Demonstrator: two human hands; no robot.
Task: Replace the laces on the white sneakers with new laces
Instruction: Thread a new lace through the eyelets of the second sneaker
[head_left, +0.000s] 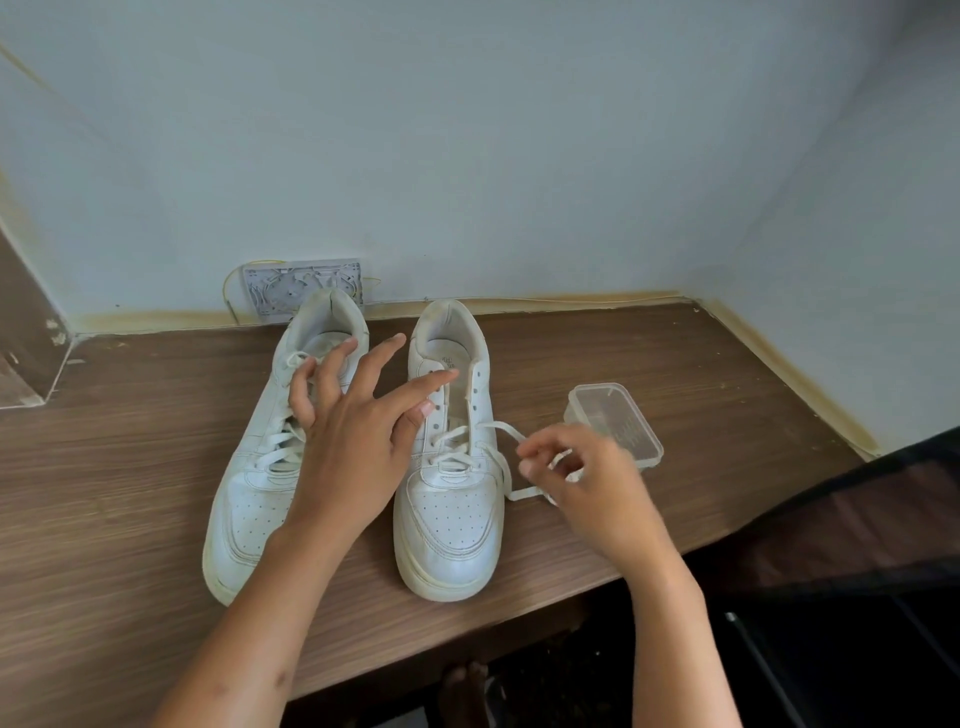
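Two white sneakers stand side by side on the wooden table (130, 467), toes toward me. The left sneaker (249, 499) is laced. The right sneaker (452, 525) has its upper eyelets bare and a white lace (498, 457) threaded only through the lower ones. My left hand (358, 426) hovers between the shoes with fingers spread, fingertips over both shoe openings. My right hand (582, 478) is right of the right sneaker and pinches the loose lace, which loops from the eyelets to my fingers.
A clear plastic container (618, 415) sits just behind my right hand. A grey wall plate (301, 286) with thin yellow wires is behind the left sneaker. The table ends at the near edge (467, 639); dark fabric (857, 519) lies at the right.
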